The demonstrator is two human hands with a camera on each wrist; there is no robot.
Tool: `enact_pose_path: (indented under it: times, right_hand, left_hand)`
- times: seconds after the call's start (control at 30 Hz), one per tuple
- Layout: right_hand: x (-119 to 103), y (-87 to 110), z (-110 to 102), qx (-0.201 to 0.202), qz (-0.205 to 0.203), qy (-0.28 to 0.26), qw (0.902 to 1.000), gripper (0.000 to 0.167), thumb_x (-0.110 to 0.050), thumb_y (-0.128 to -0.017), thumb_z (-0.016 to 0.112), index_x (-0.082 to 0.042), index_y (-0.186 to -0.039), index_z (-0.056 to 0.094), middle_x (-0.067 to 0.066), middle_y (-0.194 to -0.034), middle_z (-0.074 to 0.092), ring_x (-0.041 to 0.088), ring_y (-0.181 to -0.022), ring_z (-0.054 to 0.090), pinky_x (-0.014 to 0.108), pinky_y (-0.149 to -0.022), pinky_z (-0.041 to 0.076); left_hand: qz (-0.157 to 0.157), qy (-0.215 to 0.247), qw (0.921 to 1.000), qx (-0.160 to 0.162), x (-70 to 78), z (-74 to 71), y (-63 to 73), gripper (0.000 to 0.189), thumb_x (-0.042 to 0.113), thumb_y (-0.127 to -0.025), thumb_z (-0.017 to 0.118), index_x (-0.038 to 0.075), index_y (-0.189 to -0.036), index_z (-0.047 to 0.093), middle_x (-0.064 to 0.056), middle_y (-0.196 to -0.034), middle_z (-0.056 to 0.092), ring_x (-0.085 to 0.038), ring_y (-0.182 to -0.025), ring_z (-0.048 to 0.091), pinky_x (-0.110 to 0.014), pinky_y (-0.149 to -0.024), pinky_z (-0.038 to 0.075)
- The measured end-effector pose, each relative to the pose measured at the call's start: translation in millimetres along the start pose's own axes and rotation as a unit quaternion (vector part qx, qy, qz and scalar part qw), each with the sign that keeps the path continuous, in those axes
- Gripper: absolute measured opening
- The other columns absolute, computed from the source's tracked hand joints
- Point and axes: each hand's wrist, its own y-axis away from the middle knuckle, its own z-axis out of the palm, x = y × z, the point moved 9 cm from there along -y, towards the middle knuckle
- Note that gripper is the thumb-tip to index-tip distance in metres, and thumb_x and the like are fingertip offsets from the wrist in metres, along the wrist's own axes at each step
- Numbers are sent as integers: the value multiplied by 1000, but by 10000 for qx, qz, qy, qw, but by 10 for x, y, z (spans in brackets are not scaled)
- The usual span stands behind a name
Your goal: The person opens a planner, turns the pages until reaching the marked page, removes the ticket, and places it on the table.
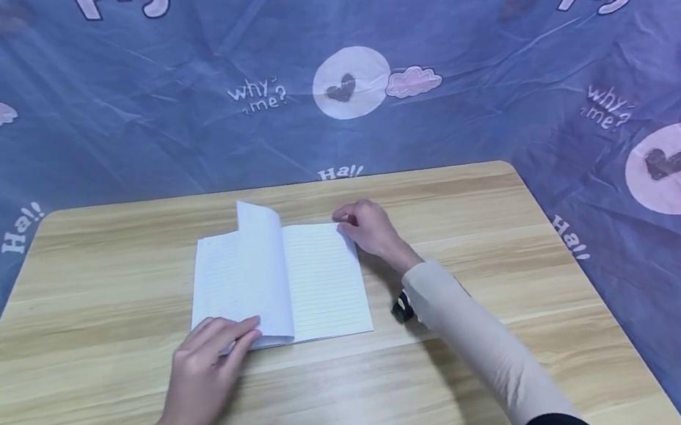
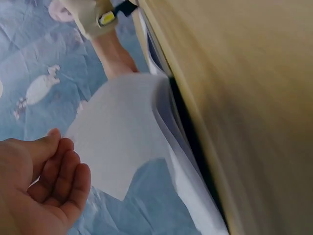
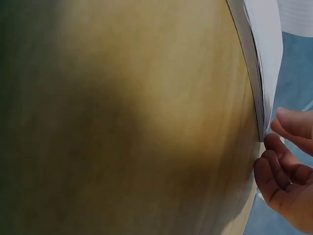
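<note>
An open notebook [image 1: 327, 281] with lined pages lies on the table. One of its pages [image 1: 265, 269] stands raised and bows over toward the left side. At that page's lower left edge, my left hand [image 1: 206, 360] pinches the paper between thumb and forefinger; the left wrist view shows the page [image 2: 117, 127] fanned out beyond the fingertips. My right hand [image 1: 371, 226] is at the notebook's upper right corner, fingers bent. In the right wrist view a gap shows between the thumb [image 3: 296, 122] and forefinger, right by the corner of the page stack [image 3: 259, 73].
The light wooden table [image 1: 344, 405] has rounded far corners. A blue printed cloth [image 1: 200, 130] hangs behind and beside it. Dark devices are strapped at both wrists, one showing under the right cuff [image 1: 402, 307].
</note>
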Motion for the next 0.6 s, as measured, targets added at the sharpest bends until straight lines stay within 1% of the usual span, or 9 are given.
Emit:
enact_pose_path:
  times: [0.07, 0.13, 0.2, 0.27, 0.3, 0.37, 0.47, 0.53, 0.6]
  right_hand:
    - [-7, -3, -3, 10, -71, 116, 9999, 22, -7, -102, 75, -4, -123, 81, 11, -103, 75, 26, -93, 65, 43, -90, 53]
    - [-5, 1, -16, 56, -113, 217, 9997, 22, -6, -101, 75, -4, -122, 81, 12, -103, 75, 27, -93, 65, 44, -89, 53]
    - [11, 10, -29, 90, -121, 330, 9993, 21, -6, -101, 76, -3, -121, 81, 12, -102, 75, 27, -92, 64, 43, -88, 53]
    - [41, 15, -38, 90, -84, 399, 9991, 20, -7, -101, 76, -3, -120, 82, 12, -100, 74, 26, -91, 63, 42, -86, 53]
    - [55, 19, -42, 67, -49, 379, 9992, 20, -7, -101, 76, -3, -120, 82, 11, -100, 73, 26, -90, 63, 42, -86, 53]
    - [78, 25, -52, 9, -4, 345, 9994, 18, -8, -101, 76, -3, -118, 82, 10, -98, 71, 25, -90, 62, 41, -85, 53]
    - [114, 29, -68, -50, 51, 207, 9998, 14, -8, -102, 77, -4, -114, 83, 8, -96, 70, 24, -89, 61, 40, -84, 52]
    - [127, 30, -74, -63, 13, 175, 9998, 12, -8, -102, 77, -5, -112, 83, 8, -95, 69, 24, -89, 60, 40, -84, 52]
    - [148, 27, -62, -69, -38, 155, 9998, 11, -9, -102, 77, -5, -110, 83, 7, -94, 69, 24, -89, 60, 40, -84, 52]
  left_hand:
    - [-20, -171, 9998, 66, -57, -74, 39, 41, 39, -109, 69, 2, -101, 85, -1, -87, 78, -22, -78, 72, -14, -86, 54]
    - [-122, -423, 9990, 29, -120, -125, 65, 24, 26, -103, 79, 2, -101, 85, -1, -87, 79, -22, -78, 73, -16, -84, 56]
    - [-297, -751, 9967, -87, -186, -157, 83, 10, 10, -93, 87, 3, -100, 85, -1, -88, 79, -22, -79, 74, -23, -80, 59]
    - [-601, -1048, 9924, -249, -261, -178, 104, 20, -2, -81, 93, 3, -99, 85, -3, -88, 79, -23, -81, 76, -31, -77, 61]
    - [-762, -1178, 9896, -332, -294, -185, 116, 22, -4, -79, 94, 2, -98, 84, -5, -88, 79, -24, -81, 76, -36, -77, 62]
    - [-1056, -1365, 9838, -487, -354, -196, 142, 21, -5, -79, 94, 0, -97, 84, -8, -88, 79, -29, -82, 77, -45, -75, 63]
    - [-1618, -1479, 9730, -723, -462, -203, 185, 17, -4, -83, 92, -3, -97, 83, -16, -90, 79, -37, -84, 78, -54, -77, 63]
    - [-2055, -1506, 9626, -916, -554, -202, 230, 15, -3, -86, 90, -6, -98, 82, -22, -93, 78, -42, -88, 77, -58, -79, 63]
    - [-2520, -1536, 9485, -1151, -645, -193, 278, 14, -1, -90, 88, -7, -100, 81, -25, -97, 78, -46, -93, 77, -61, -82, 62]
